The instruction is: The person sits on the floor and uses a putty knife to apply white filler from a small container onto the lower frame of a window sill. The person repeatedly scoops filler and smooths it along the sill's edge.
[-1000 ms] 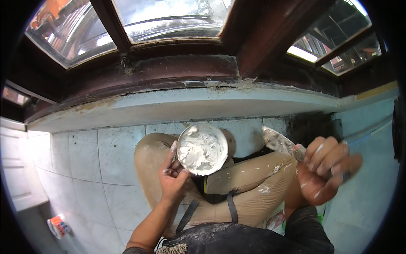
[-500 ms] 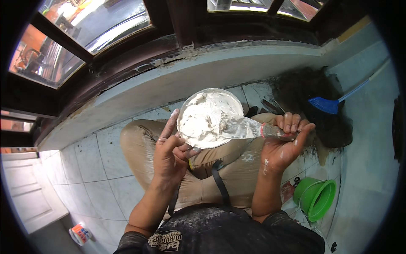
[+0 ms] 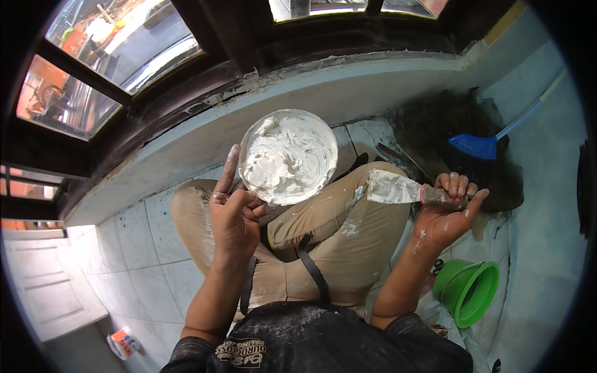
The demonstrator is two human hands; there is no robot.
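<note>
Half the putty knife (image 3: 398, 188) handle hides inside the right hand (image 3: 446, 214).

Putty bowl (image 3: 288, 156) left, putty knife (image 3: 398, 188) right

Left hand (image 3: 235, 214) raised, index finger extended; right hand (image 3: 446, 214) palm-up, fingers (image 3: 457, 184) curled closed
</note>
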